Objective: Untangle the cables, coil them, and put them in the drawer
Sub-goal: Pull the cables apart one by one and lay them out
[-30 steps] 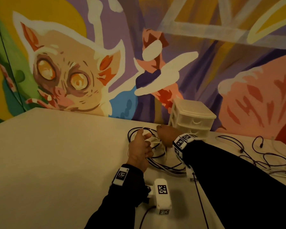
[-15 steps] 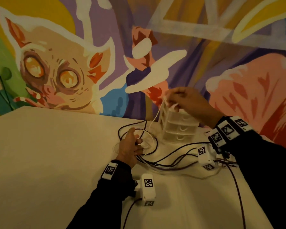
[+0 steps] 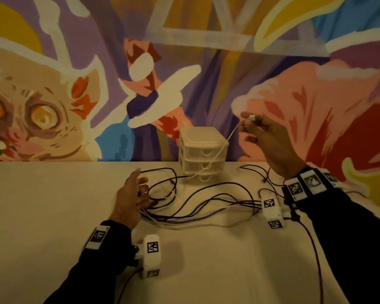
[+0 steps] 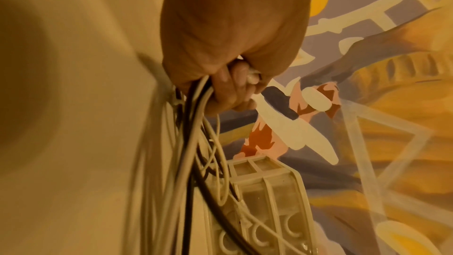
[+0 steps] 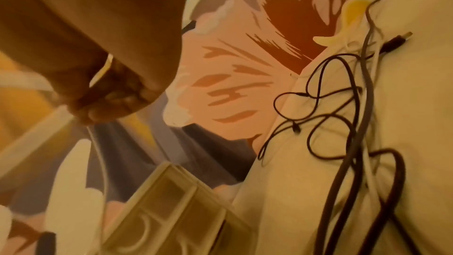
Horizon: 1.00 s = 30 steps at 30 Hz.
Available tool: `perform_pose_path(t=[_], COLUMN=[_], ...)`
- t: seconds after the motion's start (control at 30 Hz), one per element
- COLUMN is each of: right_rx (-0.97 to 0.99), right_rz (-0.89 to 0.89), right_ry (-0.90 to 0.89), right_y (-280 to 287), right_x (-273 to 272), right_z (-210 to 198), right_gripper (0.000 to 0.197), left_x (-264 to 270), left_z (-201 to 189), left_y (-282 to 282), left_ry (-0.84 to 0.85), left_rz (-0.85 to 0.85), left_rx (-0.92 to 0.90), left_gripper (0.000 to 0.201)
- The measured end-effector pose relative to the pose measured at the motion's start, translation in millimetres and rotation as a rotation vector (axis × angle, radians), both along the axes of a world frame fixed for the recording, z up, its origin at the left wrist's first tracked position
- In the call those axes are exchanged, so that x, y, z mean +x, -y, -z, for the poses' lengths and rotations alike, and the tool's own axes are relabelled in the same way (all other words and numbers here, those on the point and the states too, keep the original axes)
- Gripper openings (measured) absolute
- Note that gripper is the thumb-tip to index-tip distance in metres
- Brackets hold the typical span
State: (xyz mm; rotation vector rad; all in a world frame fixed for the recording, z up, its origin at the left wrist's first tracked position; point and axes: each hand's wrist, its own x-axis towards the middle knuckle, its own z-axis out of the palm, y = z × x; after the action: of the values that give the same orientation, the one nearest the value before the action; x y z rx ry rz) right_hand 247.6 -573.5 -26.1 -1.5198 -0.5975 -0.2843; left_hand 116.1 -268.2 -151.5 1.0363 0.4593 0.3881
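A tangle of black and white cables (image 3: 198, 205) lies on the table in front of a small white three-drawer unit (image 3: 203, 154). My left hand (image 3: 138, 194) grips a bunch of these cables (image 4: 193, 108) at the tangle's left end, fingers curled round them. My right hand (image 3: 253, 123) is raised to the right of the drawer unit and pinches the plug end of a thin white cable (image 3: 219, 150). That cable runs taut down past the drawer fronts into the tangle. In the right wrist view the fingers (image 5: 108, 104) are curled on the white cable (image 5: 98, 148).
More loose black cables (image 3: 263, 174) lie on the table to the right of the drawer unit (image 5: 171, 210), also shown as black cables (image 5: 343, 123) in the right wrist view. A painted mural wall (image 3: 184, 62) stands right behind the table (image 3: 42, 205).
My right hand rose from the tangle and swung right past the drawer unit, drawing the white cable out taut. My left hand stayed on the bunch of cables.
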Motion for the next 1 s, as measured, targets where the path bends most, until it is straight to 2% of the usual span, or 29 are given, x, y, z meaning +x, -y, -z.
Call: perform_pose_path(t=[0.1,0.23,0.37,0.57,0.67,0.77,0.83,0.87,0.93,1.0], right_rx=[-0.131,-0.164,-0.130,-0.316,-0.271,-0.140,-0.079,-0.066,-0.094,-0.163], right_rz=[-0.030,-0.233,-0.314,-0.401,-0.437,-0.334,-0.295,-0.293,-0.305,-0.301], right_ry=[-0.021,-0.138,-0.226,-0.240,-0.201,-0.255,-0.285,-0.293,-0.296,-0.272], right_y=[6.3,-17.7,-47.8,-76.7,-77.0,-76.0,-73.6,-73.1,-73.9,-72.8], right_x=[-8.4,-40.3,-75.0,-96.2,-96.3,-94.0,-92.9,-93.5,-96.3,-99.2], right_z=[8.2,46.2,75.3,105.0,107.3,105.5,103.7,103.1,102.3,100.0], right_gripper=[0.019,0.020,0.026,0.014,0.021,0.022,0.020,0.019,0.017,0.014], left_x=[-0.9,-4.7,-6.9,-8.2,-7.1,-4.5,-3.9,-3.8,-4.8,-5.2], left_z=[-9.7,-22.8,-24.5,-23.6,-22.2,-20.6,-19.6,-18.5,-16.3,-15.6], left_y=[6.5,25.7,36.2,39.9,41.1,39.3,39.8,40.8,44.2,45.5], left_ry=[0.092,0.151,0.100,0.022,0.001,0.053,0.093,0.115,0.151,0.155], left_rz=[0.035,0.111,0.140,0.121,0.153,0.187,0.208,0.225,0.263,0.232], left_rx=[0.054,0.132,0.180,0.255,0.311,0.261,0.276,0.310,0.370,0.382], left_gripper=[0.038,0.044,0.057,0.072,0.082,0.085,0.082,0.075,0.055,0.047])
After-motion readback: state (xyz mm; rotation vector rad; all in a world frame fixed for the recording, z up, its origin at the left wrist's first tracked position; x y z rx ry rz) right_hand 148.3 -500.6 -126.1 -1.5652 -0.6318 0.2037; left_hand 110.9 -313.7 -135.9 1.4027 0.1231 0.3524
